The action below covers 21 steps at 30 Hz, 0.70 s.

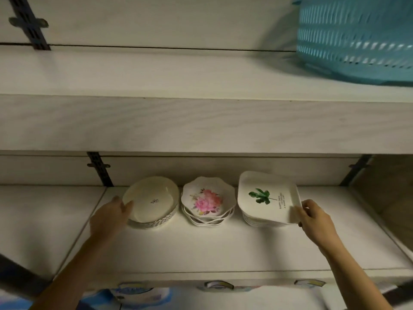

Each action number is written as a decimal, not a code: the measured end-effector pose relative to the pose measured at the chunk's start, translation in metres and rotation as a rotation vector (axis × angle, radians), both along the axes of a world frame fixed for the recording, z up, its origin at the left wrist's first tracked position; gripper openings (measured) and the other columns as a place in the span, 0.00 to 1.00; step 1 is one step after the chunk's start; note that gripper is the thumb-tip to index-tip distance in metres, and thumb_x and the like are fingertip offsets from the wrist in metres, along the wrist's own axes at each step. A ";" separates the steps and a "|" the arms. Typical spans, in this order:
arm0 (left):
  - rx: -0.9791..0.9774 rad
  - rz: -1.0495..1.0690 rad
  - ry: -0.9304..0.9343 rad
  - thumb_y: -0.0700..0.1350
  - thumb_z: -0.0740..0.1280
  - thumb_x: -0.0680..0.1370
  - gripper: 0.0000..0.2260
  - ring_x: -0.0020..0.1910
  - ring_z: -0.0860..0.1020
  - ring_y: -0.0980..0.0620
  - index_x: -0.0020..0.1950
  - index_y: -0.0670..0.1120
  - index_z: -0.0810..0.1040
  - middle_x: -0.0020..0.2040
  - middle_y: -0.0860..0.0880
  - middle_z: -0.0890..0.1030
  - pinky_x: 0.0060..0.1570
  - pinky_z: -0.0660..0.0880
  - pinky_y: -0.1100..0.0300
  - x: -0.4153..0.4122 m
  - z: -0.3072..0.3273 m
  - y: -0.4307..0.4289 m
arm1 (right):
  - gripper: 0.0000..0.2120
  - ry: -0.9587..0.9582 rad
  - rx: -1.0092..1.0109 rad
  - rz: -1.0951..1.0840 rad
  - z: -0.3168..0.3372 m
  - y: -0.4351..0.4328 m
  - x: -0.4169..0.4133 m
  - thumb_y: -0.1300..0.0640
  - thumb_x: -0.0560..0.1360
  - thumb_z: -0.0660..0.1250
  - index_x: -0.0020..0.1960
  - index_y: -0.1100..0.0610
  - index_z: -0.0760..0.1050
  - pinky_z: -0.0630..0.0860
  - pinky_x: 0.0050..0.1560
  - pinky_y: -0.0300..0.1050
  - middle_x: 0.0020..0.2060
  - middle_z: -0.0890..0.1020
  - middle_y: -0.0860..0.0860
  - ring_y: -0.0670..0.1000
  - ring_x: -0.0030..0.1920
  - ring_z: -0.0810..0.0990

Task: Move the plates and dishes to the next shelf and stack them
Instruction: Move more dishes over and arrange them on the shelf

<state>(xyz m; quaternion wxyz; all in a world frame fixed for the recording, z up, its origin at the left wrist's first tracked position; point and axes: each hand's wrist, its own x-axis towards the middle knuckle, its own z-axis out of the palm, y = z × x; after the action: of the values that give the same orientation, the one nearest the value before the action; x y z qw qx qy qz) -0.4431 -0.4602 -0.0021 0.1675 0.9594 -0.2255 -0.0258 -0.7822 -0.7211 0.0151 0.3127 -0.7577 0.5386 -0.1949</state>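
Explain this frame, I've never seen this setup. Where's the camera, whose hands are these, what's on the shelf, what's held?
There is no robot here. These are a person's two bare hands, filmed by one wide-angle camera worn on the head and looking forward and down, so there is only this one view.

Three stacks stand side by side on the lower shelf: round plates on the left, scalloped flower plates in the middle and square plates on the right.

The left hand grips the left rim of the top round plate. The right hand pinches the right edge of the top square plate, which has a green leaf print.

A blue basket stands on the upper shelf.
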 end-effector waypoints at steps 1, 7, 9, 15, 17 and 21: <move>-0.016 -0.040 -0.057 0.51 0.59 0.78 0.15 0.47 0.79 0.40 0.51 0.39 0.73 0.47 0.39 0.81 0.44 0.72 0.52 -0.006 0.006 -0.001 | 0.10 0.020 -0.006 -0.018 -0.004 -0.009 -0.001 0.56 0.79 0.57 0.51 0.61 0.73 0.69 0.37 0.48 0.36 0.79 0.55 0.59 0.39 0.76; -0.070 -0.260 -0.204 0.44 0.65 0.75 0.12 0.43 0.80 0.38 0.55 0.39 0.74 0.44 0.39 0.81 0.40 0.75 0.49 -0.034 0.025 -0.006 | 0.12 0.209 -0.003 -0.084 -0.028 -0.046 0.000 0.52 0.79 0.57 0.54 0.56 0.76 0.68 0.39 0.47 0.47 0.82 0.60 0.59 0.43 0.74; -0.070 -0.306 -0.227 0.45 0.63 0.75 0.11 0.43 0.80 0.39 0.55 0.40 0.75 0.44 0.41 0.81 0.39 0.76 0.49 -0.043 0.026 -0.005 | 0.13 0.240 0.008 -0.069 -0.034 -0.051 0.006 0.53 0.78 0.56 0.54 0.56 0.77 0.69 0.40 0.47 0.47 0.82 0.59 0.59 0.43 0.73; -0.102 -0.324 -0.197 0.49 0.60 0.78 0.17 0.52 0.78 0.47 0.65 0.45 0.70 0.56 0.46 0.79 0.47 0.73 0.56 -0.066 0.029 0.007 | 0.15 0.296 0.059 -0.062 -0.049 -0.052 0.016 0.51 0.79 0.55 0.59 0.55 0.75 0.69 0.44 0.46 0.55 0.80 0.61 0.63 0.54 0.77; -0.103 -0.332 -0.184 0.50 0.59 0.78 0.18 0.53 0.78 0.50 0.66 0.46 0.68 0.57 0.48 0.78 0.47 0.73 0.60 -0.070 0.030 0.014 | 0.16 0.325 0.064 -0.041 -0.049 -0.050 0.016 0.49 0.79 0.55 0.61 0.54 0.75 0.70 0.46 0.48 0.55 0.80 0.61 0.63 0.54 0.77; -0.123 -0.344 -0.187 0.50 0.59 0.78 0.17 0.50 0.78 0.52 0.65 0.47 0.68 0.57 0.49 0.78 0.43 0.69 0.65 -0.076 0.031 0.029 | 0.23 0.380 -0.004 0.021 -0.037 -0.036 0.015 0.47 0.79 0.55 0.70 0.56 0.64 0.72 0.56 0.55 0.65 0.72 0.60 0.64 0.60 0.74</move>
<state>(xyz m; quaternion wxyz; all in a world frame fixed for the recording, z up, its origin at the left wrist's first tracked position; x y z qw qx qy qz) -0.5192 -0.4311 0.0284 0.1972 0.8929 -0.4019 0.0489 -0.7670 -0.7571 -0.0223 0.2058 -0.7871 0.5796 -0.0461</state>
